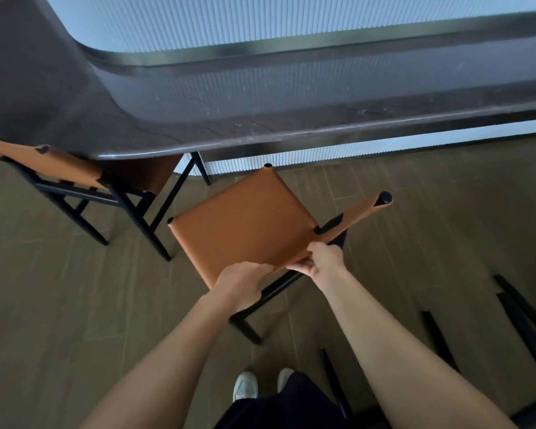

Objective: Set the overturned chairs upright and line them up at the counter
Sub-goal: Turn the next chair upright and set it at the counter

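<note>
No writing, label, brand, number or sign can be read anywhere in view. The tan seat of the chair (245, 224) in the middle, the second chair (59, 167) at the far left and the dark desk (260, 126) all show plain, unmarked surfaces.

Middle chair (245, 224) far legs hidden beneath it; left chair (65, 170) cropped.
</note>
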The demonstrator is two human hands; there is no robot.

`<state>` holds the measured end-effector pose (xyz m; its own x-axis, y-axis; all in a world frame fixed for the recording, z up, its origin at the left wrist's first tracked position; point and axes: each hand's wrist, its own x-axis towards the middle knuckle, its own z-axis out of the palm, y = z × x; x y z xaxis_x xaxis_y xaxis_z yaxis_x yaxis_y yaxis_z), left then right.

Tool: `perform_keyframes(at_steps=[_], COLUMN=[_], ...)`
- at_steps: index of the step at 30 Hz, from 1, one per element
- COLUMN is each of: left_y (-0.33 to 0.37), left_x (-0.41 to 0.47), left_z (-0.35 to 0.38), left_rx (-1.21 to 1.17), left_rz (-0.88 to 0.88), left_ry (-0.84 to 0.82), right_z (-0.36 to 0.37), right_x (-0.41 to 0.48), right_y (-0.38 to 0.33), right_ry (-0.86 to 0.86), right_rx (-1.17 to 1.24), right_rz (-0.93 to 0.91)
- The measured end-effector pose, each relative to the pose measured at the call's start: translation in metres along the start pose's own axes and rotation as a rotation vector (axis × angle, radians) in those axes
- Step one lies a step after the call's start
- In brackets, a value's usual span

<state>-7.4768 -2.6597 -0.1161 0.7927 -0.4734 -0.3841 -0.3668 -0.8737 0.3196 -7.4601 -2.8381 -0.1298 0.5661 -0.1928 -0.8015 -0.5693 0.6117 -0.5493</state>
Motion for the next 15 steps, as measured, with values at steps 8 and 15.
perform_keyframes(at_steps=[8, 15], left_y=[-0.083, -0.085], left_x=[-0.056, -0.06], left_z=[-0.015, -0.005], left_rx=[-0.013, -0.31], left_rz=[-0.134, -0.339], left_ry=[0.088, 0.104], right_z=[0.071, 0.074], right_x=[-0.032, -0.031], right_y=[0.058, 0.061], right_ry=[-0.061, -0.057], right_rx=[0.051, 0.01], right_rz=[0.085, 0.117])
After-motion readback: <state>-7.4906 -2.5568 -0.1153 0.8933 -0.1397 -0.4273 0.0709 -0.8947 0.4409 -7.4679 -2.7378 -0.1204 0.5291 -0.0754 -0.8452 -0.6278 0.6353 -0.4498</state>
